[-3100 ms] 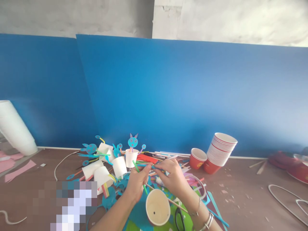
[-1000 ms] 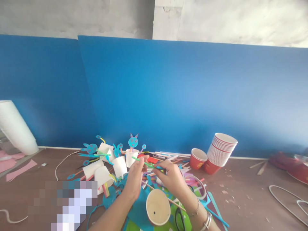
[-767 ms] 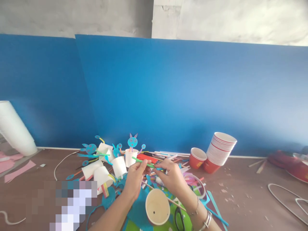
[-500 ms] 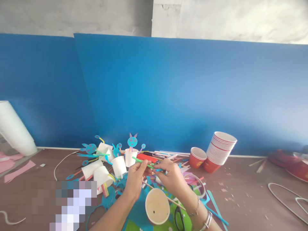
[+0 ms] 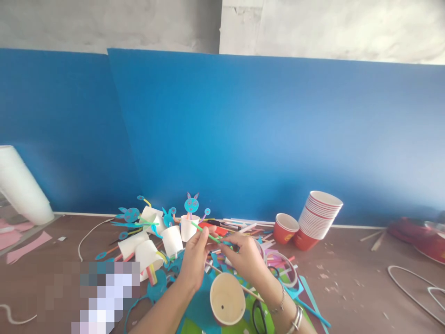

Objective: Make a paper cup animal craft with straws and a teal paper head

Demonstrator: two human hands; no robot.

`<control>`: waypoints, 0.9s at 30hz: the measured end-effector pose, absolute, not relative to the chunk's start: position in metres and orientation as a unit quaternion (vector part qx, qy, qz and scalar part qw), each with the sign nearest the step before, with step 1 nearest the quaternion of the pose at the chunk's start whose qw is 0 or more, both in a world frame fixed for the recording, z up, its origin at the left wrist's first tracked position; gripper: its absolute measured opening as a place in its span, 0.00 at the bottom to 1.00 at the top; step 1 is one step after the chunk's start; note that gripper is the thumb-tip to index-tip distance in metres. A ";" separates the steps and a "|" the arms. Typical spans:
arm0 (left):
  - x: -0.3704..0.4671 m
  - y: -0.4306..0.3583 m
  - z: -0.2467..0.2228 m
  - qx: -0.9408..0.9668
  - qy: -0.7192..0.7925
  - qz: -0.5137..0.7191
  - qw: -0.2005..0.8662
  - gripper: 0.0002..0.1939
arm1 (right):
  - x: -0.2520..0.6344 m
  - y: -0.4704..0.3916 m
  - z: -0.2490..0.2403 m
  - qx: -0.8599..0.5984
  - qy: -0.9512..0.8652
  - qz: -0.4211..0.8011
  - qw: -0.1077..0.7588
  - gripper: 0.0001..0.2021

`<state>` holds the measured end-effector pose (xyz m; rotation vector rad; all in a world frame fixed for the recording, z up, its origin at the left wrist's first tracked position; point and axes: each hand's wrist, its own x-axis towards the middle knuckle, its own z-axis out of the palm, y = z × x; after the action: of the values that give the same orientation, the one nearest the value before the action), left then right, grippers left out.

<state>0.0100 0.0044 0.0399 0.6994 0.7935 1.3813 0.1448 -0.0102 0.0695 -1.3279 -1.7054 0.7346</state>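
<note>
Head view: the left hand has thumb and fingers pinched on a green straw above the clutter; the right hand has fingers nearly closed at its lower end, their grip partly hidden. Nearer, a paper cup shows a dark hole inside. A white cup holds straws bearing a blue animal head. Nested cups stand by the back edge; brown tabletop stretches rightward, scrap-dotted.
</note>
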 end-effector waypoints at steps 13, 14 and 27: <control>0.002 0.002 0.056 0.269 0.285 0.556 0.733 0.16 | 0.151 -0.004 0.066 -0.355 -0.359 0.689 0.519 0.13; 0.003 0.002 0.056 0.271 0.280 0.550 0.739 0.16 | 0.150 -0.005 0.066 -0.358 -0.369 0.683 0.519 0.13; 0.003 -0.001 0.058 0.304 0.292 0.536 0.731 0.25 | 0.139 -0.009 0.067 -0.424 -0.435 0.609 0.511 0.16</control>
<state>0.0026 -0.0015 0.0578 0.6689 0.6430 1.1802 0.1389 -0.0087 0.0666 -1.0202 -1.0460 1.4663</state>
